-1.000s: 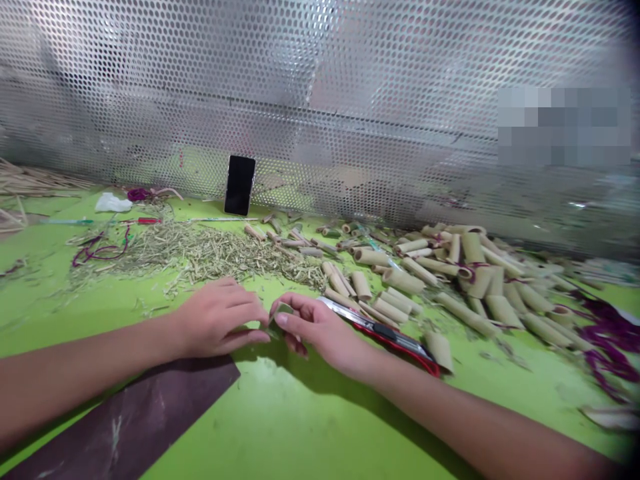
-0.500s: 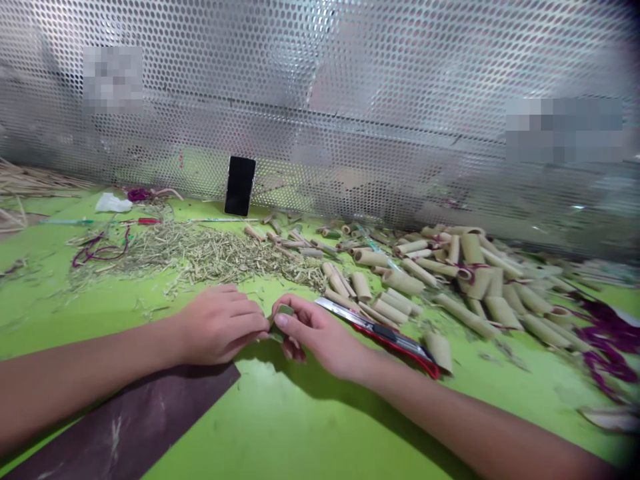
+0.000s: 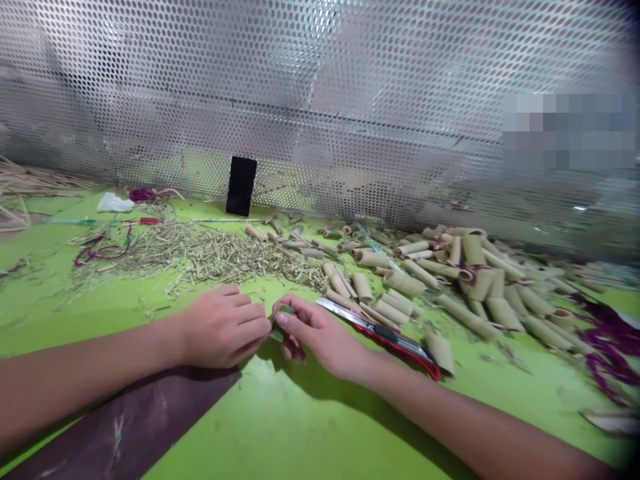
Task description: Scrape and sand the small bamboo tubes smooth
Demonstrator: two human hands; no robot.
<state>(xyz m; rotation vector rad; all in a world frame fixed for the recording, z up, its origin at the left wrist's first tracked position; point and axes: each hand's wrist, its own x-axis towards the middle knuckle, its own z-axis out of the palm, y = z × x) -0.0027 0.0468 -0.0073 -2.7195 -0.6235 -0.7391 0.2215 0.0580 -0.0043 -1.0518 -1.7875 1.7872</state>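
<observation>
Close together in the middle, both my hands are closed around a small, curled green strip (image 3: 284,311). My right hand (image 3: 320,337) pinches it between thumb and fingers. The bent fingers of my left hand (image 3: 225,327) meet its left edge, and their tips are hidden. A red-handled utility knife (image 3: 383,335) lies just right of my right hand, its blade pointing to the upper left. Below my left forearm is a dark brown sheet (image 3: 150,420) on the green table (image 3: 270,427).
Behind my hands spreads a heap of thin shavings (image 3: 225,250). Many hollow, pale tube pieces (image 3: 405,283) are piled at the right, near purple string (image 3: 607,340). A phone (image 3: 241,186) leans against the perforated metal screen (image 3: 320,93) at the back.
Almost nothing differs. Both hands stay on the green strip; my left hand has shifted very slightly, and the whole view has moved a little.
</observation>
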